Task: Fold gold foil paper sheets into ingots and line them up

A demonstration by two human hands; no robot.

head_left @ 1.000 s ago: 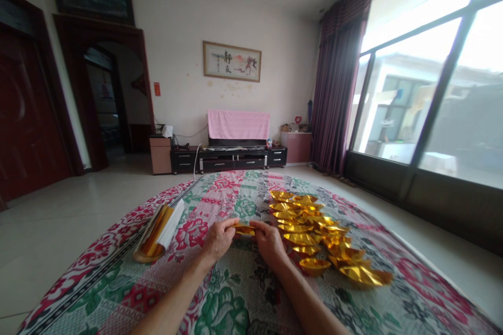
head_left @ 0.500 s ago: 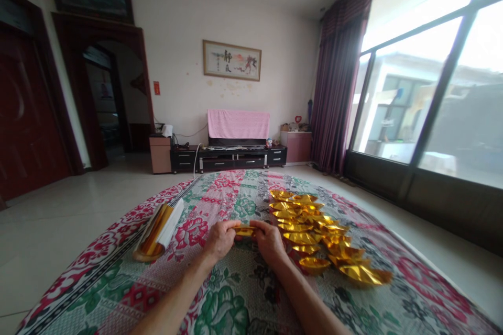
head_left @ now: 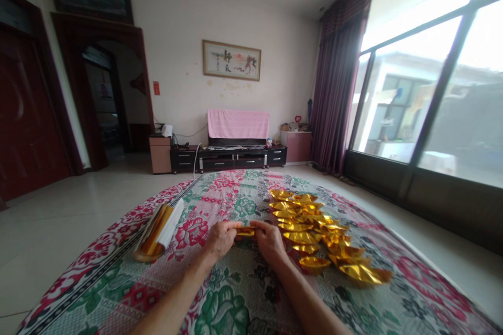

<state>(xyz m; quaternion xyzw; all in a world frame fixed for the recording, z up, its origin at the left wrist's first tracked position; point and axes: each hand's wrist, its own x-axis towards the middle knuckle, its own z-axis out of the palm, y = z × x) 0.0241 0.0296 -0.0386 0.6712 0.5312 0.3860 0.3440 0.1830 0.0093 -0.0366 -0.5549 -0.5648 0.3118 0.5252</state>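
A small folded piece of gold foil paper [head_left: 245,231] is stretched level between my two hands, above the flowered cloth [head_left: 223,303]. My left hand [head_left: 220,239] pinches its left end between thumb and fingers. At its right end, my right hand [head_left: 270,241] pinches it the same way. Just right of my right hand lie several boat-shaped gold paper ingots [head_left: 297,239], set in rough rows. Over to the left rests a curled stack of gold and white paper sheets [head_left: 159,230]. My fingers hide the ends of the held piece.
The cloth spreads over a rounded surface with its edge curving away on both sides. Beyond it stands a low black TV cabinet [head_left: 236,161] with a pink cloth [head_left: 239,124] draped above it. Tall windows [head_left: 404,99] and a purple curtain [head_left: 336,73] are on the right.
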